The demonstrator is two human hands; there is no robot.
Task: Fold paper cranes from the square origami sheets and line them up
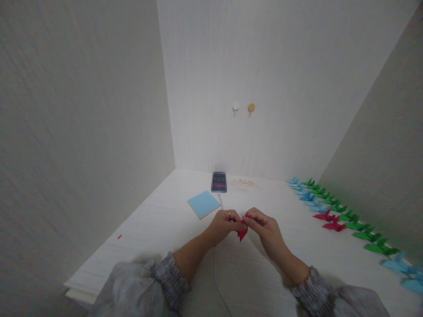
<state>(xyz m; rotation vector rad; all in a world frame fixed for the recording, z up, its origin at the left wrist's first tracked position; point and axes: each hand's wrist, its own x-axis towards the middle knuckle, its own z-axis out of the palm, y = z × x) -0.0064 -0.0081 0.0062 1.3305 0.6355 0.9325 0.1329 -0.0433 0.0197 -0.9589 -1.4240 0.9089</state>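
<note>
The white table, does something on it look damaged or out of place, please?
Yes: a brownish patch near the back wall mars the white table; whether stain or wear, I cannot tell. A small orange piece lies alone by the left edge, apart from the blue paper.

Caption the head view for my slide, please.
Left hand and right hand pinch red folded paper over a white table, blue paper beyond, folded figures lining the right.

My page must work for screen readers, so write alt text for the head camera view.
The person's left hand and right hand pinch a small folded red paper over a white table. A light-blue paper square lies beyond the left hand; green, blue and red folded paper figures line the table's right side.
</note>
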